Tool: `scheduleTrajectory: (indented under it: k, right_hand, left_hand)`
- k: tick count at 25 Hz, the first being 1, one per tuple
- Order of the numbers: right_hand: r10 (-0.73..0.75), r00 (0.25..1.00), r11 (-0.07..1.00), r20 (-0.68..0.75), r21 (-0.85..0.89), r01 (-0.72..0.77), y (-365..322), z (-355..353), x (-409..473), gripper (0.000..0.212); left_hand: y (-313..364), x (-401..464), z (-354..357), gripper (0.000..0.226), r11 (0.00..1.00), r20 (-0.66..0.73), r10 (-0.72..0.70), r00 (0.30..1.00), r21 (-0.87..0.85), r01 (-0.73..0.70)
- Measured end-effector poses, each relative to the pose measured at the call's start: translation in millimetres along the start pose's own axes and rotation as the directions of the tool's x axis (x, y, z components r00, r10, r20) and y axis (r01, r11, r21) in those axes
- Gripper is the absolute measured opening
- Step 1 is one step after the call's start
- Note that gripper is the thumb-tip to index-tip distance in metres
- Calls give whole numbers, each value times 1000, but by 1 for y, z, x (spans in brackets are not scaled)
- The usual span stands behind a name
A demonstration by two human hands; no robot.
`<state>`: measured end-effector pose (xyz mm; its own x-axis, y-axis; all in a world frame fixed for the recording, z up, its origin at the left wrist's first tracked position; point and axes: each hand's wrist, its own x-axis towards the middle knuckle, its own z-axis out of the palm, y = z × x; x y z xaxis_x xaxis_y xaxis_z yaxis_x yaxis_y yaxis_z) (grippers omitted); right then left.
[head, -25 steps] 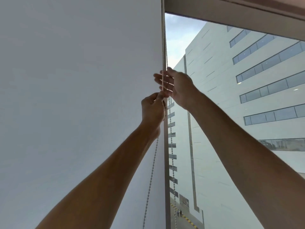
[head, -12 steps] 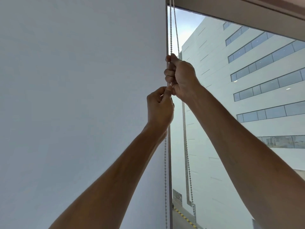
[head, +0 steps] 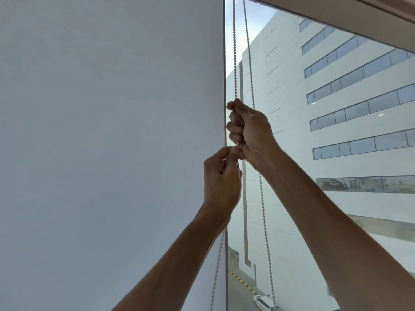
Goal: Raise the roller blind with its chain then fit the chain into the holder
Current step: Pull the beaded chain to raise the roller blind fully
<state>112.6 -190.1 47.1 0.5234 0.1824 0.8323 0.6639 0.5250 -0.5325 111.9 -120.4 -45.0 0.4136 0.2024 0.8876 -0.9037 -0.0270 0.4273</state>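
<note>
A white roller blind [head: 107, 135] covers the left part of the window. Its beaded chain [head: 235, 55] hangs in two strands just right of the blind's edge. My right hand [head: 249, 129] grips the left strand in a fist, with the other strand running behind it. Directly below, my left hand [head: 221, 178] pinches the same strand between thumb and fingers. The chain carries on down below my left wrist and out of the bottom of the view. No chain holder is in view.
A grey window frame bar [head: 336, 16] runs along the top right. Through the glass [head: 336, 221] stands a pale office building [head: 336, 108], with a road and a white car [head: 265, 302] far below.
Both hands have come down along the chain, staying stacked one above the other. My right hand, which had loose fingers around the strand a second ago, now holds it in a fist.
</note>
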Motion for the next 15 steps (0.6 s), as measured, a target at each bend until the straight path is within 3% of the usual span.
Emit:
scheduleTrajectory:
  k: [7,15]
  right_hand:
    - [61,998,996,-2,72,-61,40,-17,-51,33]
    - [159,987,977,3,140,-158,81,-34,-110,31]
  left_hand:
    - [-31,-58,-13,36,990,64,-105,992,-89,110]
    - [-62,-121,-29,33,983,66,-168,984,-67,172]
